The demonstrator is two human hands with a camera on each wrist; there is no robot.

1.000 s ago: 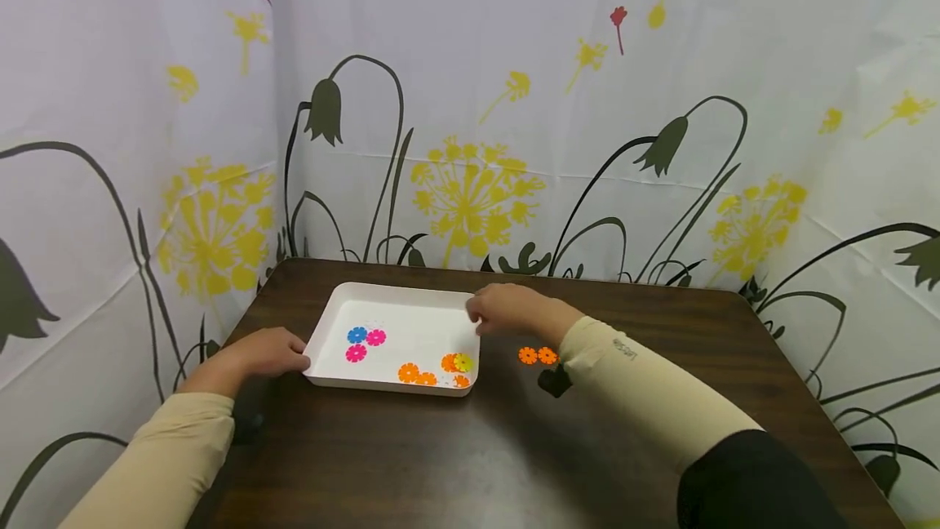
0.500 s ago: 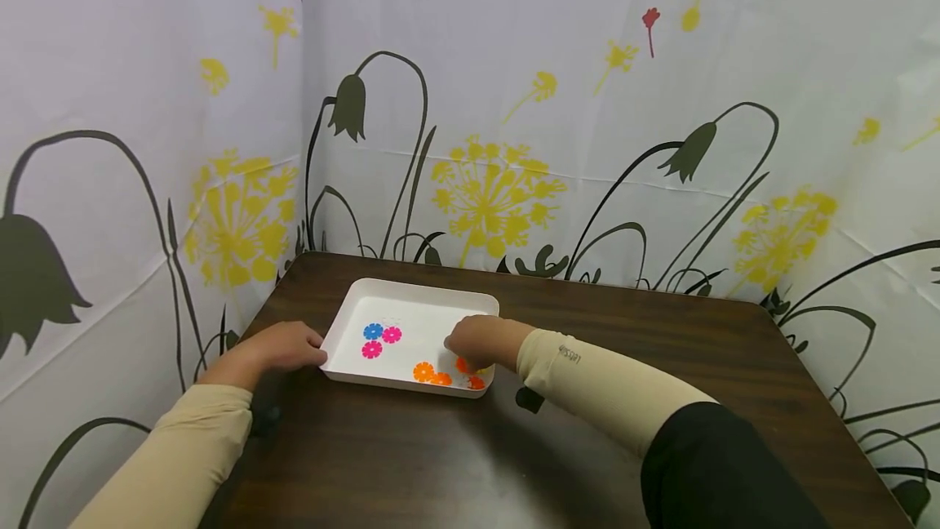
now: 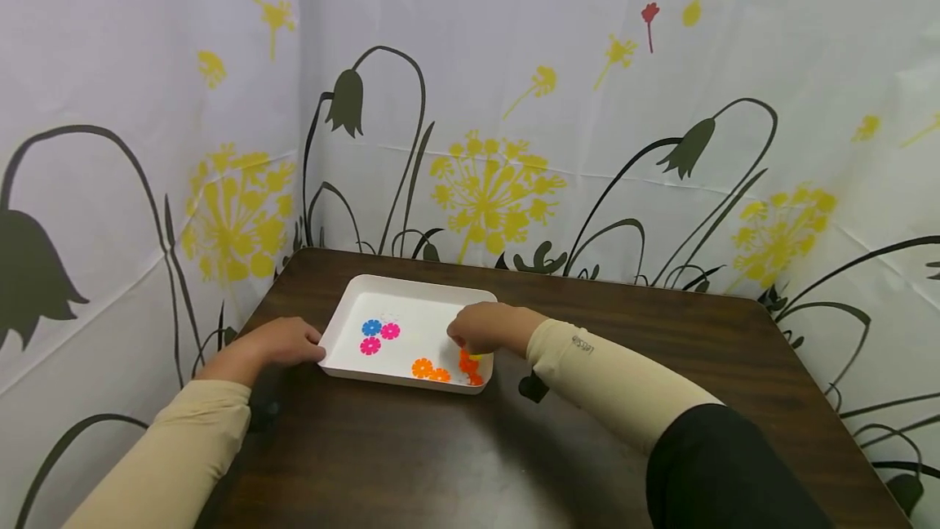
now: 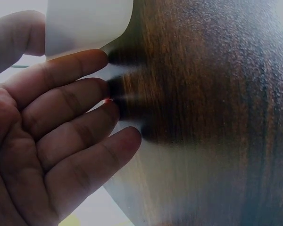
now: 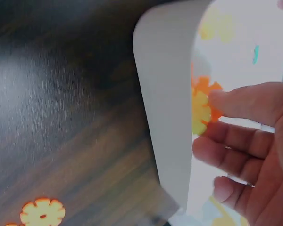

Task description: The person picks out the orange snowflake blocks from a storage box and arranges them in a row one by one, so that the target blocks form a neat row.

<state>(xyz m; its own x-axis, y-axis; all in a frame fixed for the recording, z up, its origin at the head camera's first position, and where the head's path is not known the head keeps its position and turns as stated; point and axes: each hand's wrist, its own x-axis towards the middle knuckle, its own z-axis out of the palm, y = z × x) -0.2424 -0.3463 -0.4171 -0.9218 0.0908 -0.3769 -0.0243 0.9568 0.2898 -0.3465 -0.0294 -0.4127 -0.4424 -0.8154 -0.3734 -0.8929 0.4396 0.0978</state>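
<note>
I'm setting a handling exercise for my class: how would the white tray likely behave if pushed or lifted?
The white tray would probably slide rather than tip, being shallow and flat on the table. It looks fairly stiff, since its side wall shows no sag. If tilted, the flower-shaped discs might skid, as they seem to lie loose inside.

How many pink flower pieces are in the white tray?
2: one pink piece right of the blue piece, another pink piece on the blue one's near side. The right hand could hide more.
</note>
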